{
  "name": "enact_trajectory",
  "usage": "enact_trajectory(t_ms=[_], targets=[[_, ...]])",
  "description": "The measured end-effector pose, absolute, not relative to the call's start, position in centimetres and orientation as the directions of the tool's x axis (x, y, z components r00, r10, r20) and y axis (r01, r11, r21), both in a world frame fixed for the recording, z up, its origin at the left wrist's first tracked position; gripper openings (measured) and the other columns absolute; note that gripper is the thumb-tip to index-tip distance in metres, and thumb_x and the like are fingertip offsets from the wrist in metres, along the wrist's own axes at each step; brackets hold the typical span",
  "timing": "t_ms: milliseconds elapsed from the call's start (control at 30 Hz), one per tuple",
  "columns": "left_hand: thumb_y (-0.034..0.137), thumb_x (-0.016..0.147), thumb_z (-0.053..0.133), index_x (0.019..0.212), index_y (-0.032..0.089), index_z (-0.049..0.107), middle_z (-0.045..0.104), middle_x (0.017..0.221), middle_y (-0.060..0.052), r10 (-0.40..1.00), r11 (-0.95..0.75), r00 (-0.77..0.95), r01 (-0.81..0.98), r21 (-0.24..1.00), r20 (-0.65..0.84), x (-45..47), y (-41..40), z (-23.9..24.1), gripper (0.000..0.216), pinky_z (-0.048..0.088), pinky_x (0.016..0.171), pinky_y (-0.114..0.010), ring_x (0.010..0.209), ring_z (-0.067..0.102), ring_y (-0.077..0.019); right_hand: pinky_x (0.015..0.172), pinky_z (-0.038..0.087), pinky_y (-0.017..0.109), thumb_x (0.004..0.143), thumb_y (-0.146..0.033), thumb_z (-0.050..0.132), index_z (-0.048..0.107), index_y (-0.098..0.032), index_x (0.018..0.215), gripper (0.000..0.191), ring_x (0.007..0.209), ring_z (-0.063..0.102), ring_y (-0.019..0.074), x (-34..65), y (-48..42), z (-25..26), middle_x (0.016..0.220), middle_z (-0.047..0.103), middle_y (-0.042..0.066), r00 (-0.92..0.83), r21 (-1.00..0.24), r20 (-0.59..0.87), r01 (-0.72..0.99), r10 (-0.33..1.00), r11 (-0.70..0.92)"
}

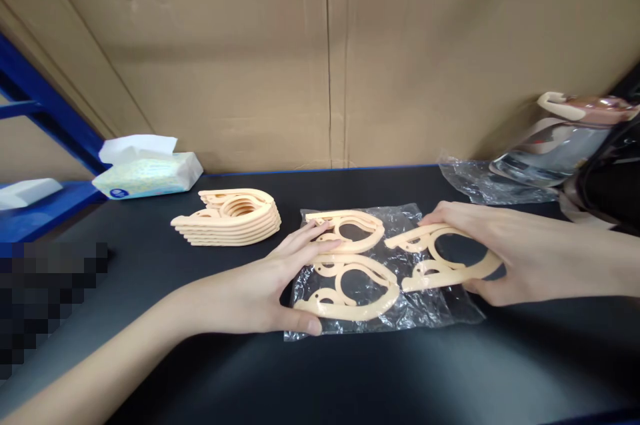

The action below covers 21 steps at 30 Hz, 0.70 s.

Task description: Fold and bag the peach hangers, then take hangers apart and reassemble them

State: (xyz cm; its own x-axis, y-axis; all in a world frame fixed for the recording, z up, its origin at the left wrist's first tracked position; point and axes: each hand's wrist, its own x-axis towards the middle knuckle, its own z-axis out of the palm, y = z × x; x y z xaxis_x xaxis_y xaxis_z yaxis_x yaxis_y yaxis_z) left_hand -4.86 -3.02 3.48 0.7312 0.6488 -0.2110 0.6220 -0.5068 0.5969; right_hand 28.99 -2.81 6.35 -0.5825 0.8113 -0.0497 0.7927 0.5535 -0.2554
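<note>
A clear plastic bag lies flat on the black tabletop, with two cream folding hangers on or in it: an upper one and a lower one. My left hand rests over their left ends, fingers stretched out and thumb spread to the bag's near edge. Between thumb and fingers, my right hand grips the rounded end of another folded hanger, its narrow tips pointing left over the bag's right part. I cannot tell whether this hanger is inside the plastic. Left of the bag sits a neat stack of several matching hangers.
A tissue pack stands at the back left near a blue metal frame. At the right, a clear bottle leans beside a crumpled plastic bag. A cardboard wall closes off the back of the black table.
</note>
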Motion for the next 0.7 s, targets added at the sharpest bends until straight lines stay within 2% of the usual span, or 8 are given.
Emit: enact_trajectory(t_ms=[67,167,400,500,700], targets=[[0.049,0.080,0.066,0.148,0.040,0.013,-0.003,0.159,0.000,0.655,-0.505,0.727,0.624,0.597,-0.207,-4.8,-3.0,3.2,0.086,0.009,0.115,-0.054,0.144,-0.008,-0.0309,0.081,0.048,0.028,0.064,-0.023,0.063,0.050,-0.023,0.124,0.061,0.098,0.058,0.0211,28.4,-2.7,6.2,0.112,0.060,0.004,-0.635,-0.285,-0.077,0.753,0.768,0.594],[0.051,0.081,0.064,0.148,0.039,0.013,-0.003,0.159,-0.001,0.659,-0.503,0.725,0.623,0.599,-0.200,-4.6,-3.2,3.0,0.085,0.009,0.115,-0.056,0.144,-0.009,-0.0318,0.086,0.047,0.034,0.066,-0.029,0.064,0.051,-0.022,0.125,0.060,0.102,0.057,0.0250,27.6,-2.5,5.9,0.115,0.059,0.006,-0.688,-0.296,-0.043,0.701,0.724,0.648],[0.054,0.080,0.064,0.148,0.039,0.016,-0.001,0.159,-0.002,0.682,-0.488,0.700,0.650,0.583,-0.209,-4.5,-3.4,3.2,0.085,0.009,0.114,-0.057,0.144,-0.005,-0.0332,0.085,0.047,0.045,0.066,-0.040,0.070,0.055,-0.023,0.127,0.065,0.102,0.053,0.0300,27.1,-2.3,5.6,0.110,0.062,0.008,-0.725,-0.203,0.021,0.671,0.688,0.713],[0.054,0.079,0.064,0.148,0.039,0.015,-0.002,0.159,-0.001,0.689,-0.484,0.690,0.666,0.568,-0.222,-4.5,-3.4,3.2,0.086,0.010,0.115,-0.056,0.144,-0.005,-0.0326,0.089,0.047,0.044,0.067,-0.039,0.070,0.050,-0.025,0.132,0.069,0.108,0.053,0.0294,27.6,-2.1,5.6,0.117,0.060,0.007,-0.739,-0.236,0.015,0.652,0.673,0.721],[0.056,0.080,0.062,0.149,0.037,0.014,-0.001,0.159,-0.001,0.688,-0.495,0.694,0.663,0.561,-0.213,-4.6,-3.4,2.9,0.086,0.010,0.115,-0.053,0.144,-0.006,-0.0315,0.092,0.047,0.035,0.074,-0.030,0.064,0.046,-0.026,0.135,0.063,0.112,0.057,0.0249,27.5,-1.4,5.1,0.128,0.056,0.005,-0.767,-0.397,-0.036,0.600,0.641,0.695]])
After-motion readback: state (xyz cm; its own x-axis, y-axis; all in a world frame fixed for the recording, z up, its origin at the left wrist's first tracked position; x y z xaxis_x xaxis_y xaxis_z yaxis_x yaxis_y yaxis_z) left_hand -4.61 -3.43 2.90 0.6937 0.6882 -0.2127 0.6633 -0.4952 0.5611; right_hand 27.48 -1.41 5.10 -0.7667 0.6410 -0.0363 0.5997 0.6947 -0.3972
